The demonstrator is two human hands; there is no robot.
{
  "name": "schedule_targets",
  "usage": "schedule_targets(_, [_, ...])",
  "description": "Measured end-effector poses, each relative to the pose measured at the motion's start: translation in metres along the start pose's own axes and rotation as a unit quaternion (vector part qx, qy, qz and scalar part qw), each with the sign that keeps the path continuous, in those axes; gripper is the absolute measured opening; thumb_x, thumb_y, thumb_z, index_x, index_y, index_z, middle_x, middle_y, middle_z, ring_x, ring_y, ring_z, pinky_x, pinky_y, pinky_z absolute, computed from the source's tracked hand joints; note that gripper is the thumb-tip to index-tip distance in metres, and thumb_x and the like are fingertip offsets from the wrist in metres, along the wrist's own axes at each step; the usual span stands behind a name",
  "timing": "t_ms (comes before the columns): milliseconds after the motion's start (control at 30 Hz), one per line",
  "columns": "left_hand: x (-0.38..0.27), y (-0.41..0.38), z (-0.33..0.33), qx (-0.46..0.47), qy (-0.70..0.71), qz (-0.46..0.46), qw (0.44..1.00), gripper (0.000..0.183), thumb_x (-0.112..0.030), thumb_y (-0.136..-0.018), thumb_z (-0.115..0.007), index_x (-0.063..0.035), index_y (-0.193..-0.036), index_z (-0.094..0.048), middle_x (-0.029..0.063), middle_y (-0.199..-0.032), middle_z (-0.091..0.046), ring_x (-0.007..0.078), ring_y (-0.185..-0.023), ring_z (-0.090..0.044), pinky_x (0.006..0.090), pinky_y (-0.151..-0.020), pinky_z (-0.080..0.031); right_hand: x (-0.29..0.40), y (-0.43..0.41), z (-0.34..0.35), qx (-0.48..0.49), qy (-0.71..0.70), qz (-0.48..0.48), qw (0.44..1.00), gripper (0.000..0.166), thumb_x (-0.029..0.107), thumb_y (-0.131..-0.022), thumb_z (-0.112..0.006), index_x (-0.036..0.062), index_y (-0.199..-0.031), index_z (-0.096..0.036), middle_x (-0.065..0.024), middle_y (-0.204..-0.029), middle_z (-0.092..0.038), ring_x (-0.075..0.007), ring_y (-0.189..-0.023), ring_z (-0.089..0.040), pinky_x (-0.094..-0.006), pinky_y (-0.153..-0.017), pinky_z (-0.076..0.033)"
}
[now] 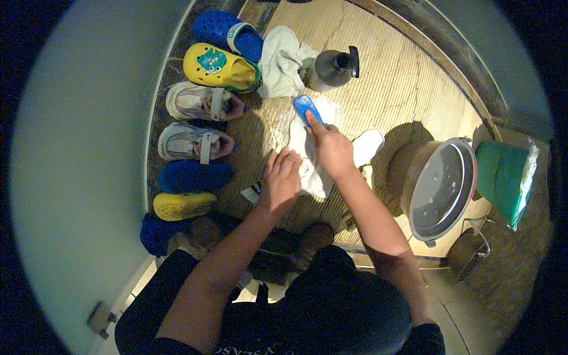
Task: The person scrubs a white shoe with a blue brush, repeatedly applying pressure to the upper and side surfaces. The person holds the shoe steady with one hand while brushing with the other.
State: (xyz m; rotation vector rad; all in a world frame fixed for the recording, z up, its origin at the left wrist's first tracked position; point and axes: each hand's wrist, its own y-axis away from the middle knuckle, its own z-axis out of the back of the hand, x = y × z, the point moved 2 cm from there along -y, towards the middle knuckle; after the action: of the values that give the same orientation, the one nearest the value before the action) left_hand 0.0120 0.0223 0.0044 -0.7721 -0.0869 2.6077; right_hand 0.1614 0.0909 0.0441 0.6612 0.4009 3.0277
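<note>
My right hand (335,148) is closed around a blue scrubbing brush (306,108), thumb along its back. The brush is over the upper end of a wet white cloth, which looks like a sock (314,177), on the ribbed floor. My left hand (282,177) lies palm down at the left edge of that cloth, fingers slightly apart. A white fabric end with dark stripes (252,193) sticks out left of my left hand; my hand hides where it leads. Another white fabric piece (368,146) shows to the right of my right wrist.
A pump bottle (329,71) stands beyond the brush, beside a crumpled pale cloth (282,62). On the left are blue and yellow clogs (217,66) and pale strap sneakers (199,104). To the right stand a grey bucket (437,191) holding liquid and a green plastic packet (501,177).
</note>
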Motion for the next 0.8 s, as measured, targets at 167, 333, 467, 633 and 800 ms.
schedule_targets(167, [-0.009,0.0,0.017,0.016,-0.013,-0.027,0.999,0.029,-0.01,-0.088,-0.056,-0.0004,-0.114,-0.065,0.0149,-0.123,-0.061,0.0331,-0.124,-0.053,0.0496,-0.111,-0.034,0.001,0.044,0.01,-0.002,-0.015,-0.026,1.0,0.044,0.025,-0.097,-0.058,0.0272,-0.141,-0.053,-0.0186,-0.08,-0.06,-0.0377,-0.066,-0.063,-0.0467,-0.06,-0.052])
schedule_targets(333, [-0.019,0.017,0.021,0.076,0.005,-0.061,0.995,0.033,-0.013,-0.088,-0.053,0.0015,-0.115,-0.064,0.014,-0.124,-0.061,0.0309,-0.126,-0.051,0.0477,-0.112,-0.034,-0.006,0.108,-0.003,0.031,-0.027,-0.014,0.999,0.05,0.027,-0.094,-0.06,0.0316,-0.143,-0.049,-0.0172,-0.079,-0.06,-0.0371,-0.059,-0.062,-0.0464,-0.053,-0.052])
schedule_targets(467, [-0.02,0.016,0.018,0.09,-0.022,-0.048,0.995,0.034,-0.014,-0.088,-0.053,0.0032,-0.114,-0.064,0.0145,-0.124,-0.061,0.0308,-0.125,-0.051,0.0475,-0.112,-0.034,-0.02,0.095,-0.017,0.037,0.013,-0.01,0.999,0.052,0.025,-0.093,-0.06,0.0309,-0.144,-0.048,-0.017,-0.084,-0.061,-0.0371,-0.063,-0.064,-0.0462,-0.055,-0.053])
schedule_targets(633, [-0.028,0.009,0.016,0.083,-0.009,-0.037,0.996,0.035,-0.018,-0.085,-0.056,0.0012,-0.113,-0.064,0.0149,-0.121,-0.06,0.0318,-0.121,-0.052,0.0485,-0.11,-0.035,-0.011,0.044,0.001,-0.011,-0.003,-0.041,0.999,0.042,0.025,-0.098,-0.056,0.0279,-0.14,-0.054,-0.0193,-0.081,-0.061,-0.0383,-0.066,-0.064,-0.0472,-0.059,-0.052])
schedule_targets(800, [-0.018,0.016,0.008,0.078,-0.029,-0.083,0.993,0.03,-0.027,-0.083,-0.06,-0.0049,-0.103,-0.065,0.0109,-0.106,-0.059,0.0293,-0.107,-0.053,0.0478,-0.095,-0.042,-0.009,0.101,-0.004,0.0,-0.033,-0.032,0.999,0.049,0.027,-0.095,-0.059,0.0295,-0.143,-0.048,-0.0183,-0.083,-0.061,-0.0372,-0.061,-0.063,-0.046,-0.055,-0.053])
